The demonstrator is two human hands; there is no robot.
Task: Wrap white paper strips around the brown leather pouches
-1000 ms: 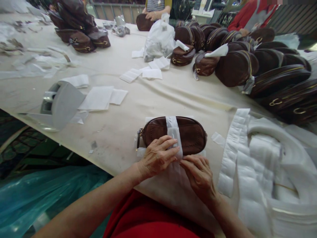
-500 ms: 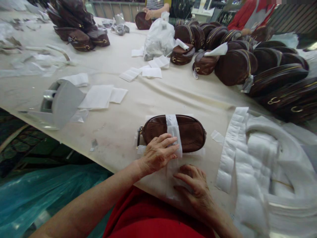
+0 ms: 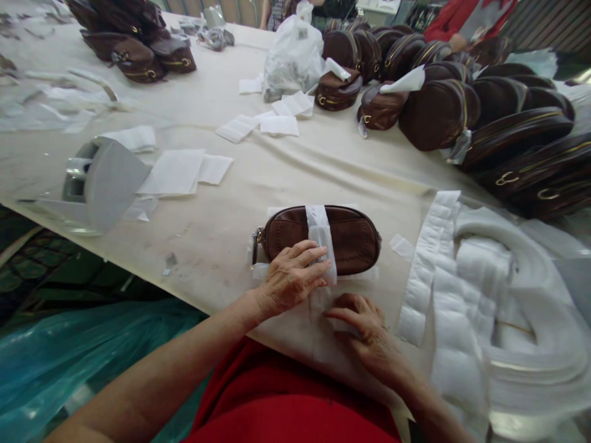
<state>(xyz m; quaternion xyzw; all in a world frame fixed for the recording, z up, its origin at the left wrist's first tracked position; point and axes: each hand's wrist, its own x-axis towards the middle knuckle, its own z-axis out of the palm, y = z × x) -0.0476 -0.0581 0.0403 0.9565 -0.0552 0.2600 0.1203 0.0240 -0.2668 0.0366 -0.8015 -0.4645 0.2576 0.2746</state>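
A dark brown leather bag (image 3: 353,240) lies in front of me on thin white sheeting. A whitish translucent strip (image 3: 318,231) crosses its middle and hangs down over the near side onto the table. My left hand (image 3: 298,271) rests with outstretched fingers on the strip and the bag's near edge, pressing rather than gripping. Just below and to the right, my right hand (image 3: 362,323) is loosely curved, thumb and fingers apart, beside the strip's lower end. Whether its fingertips touch the strip I cannot tell. A metal clasp (image 3: 259,235) shows at the bag's left end.
Coiled white padded wrap (image 3: 455,277) fills the right side. Many brown bags (image 3: 438,114) crowd behind it, with another pile (image 3: 143,52) at far left. A grey tape dispenser (image 3: 113,181) and white sheets (image 3: 173,172) lie left. A co-worker's red sleeve (image 3: 441,24) appears at the back.
The view has shifted slightly, so the whole scene sits a little higher and left. My hands keep almost the same places by the bag. The far co-worker's hand and bag are no longer visible.
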